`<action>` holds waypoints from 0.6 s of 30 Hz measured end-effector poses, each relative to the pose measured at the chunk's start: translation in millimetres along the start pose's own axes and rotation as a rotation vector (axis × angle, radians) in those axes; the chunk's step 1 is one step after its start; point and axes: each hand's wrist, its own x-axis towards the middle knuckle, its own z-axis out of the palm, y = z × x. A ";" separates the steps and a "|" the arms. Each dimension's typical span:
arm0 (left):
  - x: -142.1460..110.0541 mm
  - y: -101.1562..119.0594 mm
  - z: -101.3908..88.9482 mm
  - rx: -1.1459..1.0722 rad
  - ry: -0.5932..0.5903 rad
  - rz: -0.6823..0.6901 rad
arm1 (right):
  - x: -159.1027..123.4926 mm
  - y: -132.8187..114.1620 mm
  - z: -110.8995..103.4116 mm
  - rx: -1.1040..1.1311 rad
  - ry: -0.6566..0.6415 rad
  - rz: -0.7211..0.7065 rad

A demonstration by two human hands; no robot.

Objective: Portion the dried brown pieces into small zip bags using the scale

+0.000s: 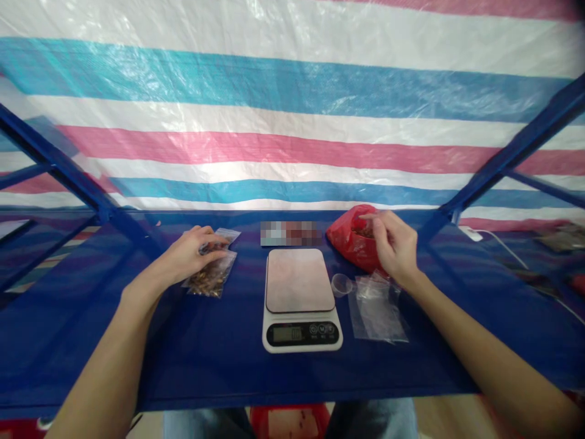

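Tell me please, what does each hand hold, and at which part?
The left hand seems to hold a clear bag of brown pieces at its top. The right hand grips the red plastic bag at its mouth.

Right in front of you sits the digital kitchen scale (299, 299), and that's where the action is for reading! Its LCD display (286, 334) is lit, but the digits are too small and faint for you to make out. Three round buttons (325, 330) run alongside it; the middle one looks like an "M", while the other two labels stay too tiny to call. Behind the scale, the printed packet (290, 233) is pixelated, so nothing reads there.
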 end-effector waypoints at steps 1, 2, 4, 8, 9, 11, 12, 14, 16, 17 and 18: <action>0.1 0.9 1.1 0.007 -0.006 0.000 | -4.0 2.3 -1.4 -0.012 -0.006 -0.012; 0.3 1.7 1.9 0.009 -0.012 0.005 | -6.8 3.4 -2.7 -0.018 -0.006 -0.019; 0.8 3.1 2.9 0.001 -0.025 0.026 | -9.7 2.6 -3.8 -0.014 -0.018 -0.030; 2.7 6.1 3.4 -0.031 -0.018 0.070 | -10.2 -5.0 -2.0 0.023 -0.057 -0.024; 3.3 6.9 3.4 -0.037 -0.010 0.076 | -10.1 -6.6 -1.6 0.031 -0.060 -0.014; 4.8 8.6 3.2 -0.046 0.000 0.085 | -10.2 -8.2 -1.4 0.045 -0.054 0.001; 5.5 9.5 2.9 -0.051 -0.002 0.087 | -10.2 -8.5 -1.6 0.051 -0.048 0.005; 6.7 11.4 1.7 -0.062 -0.008 0.090 | -10.4 -8.2 -2.0 0.054 -0.042 0.014; 7.1 13.8 0.1 -0.070 0.014 0.075 | -10.7 -7.8 -2.0 0.050 -0.042 0.026; 7.0 15.2 -0.7 -0.077 0.038 0.060 | -10.8 -7.6 -1.8 0.048 -0.043 0.030; 6.7 16.8 -1.6 -0.090 0.064 0.040 | -11.0 -7.5 -1.5 0.048 -0.044 0.033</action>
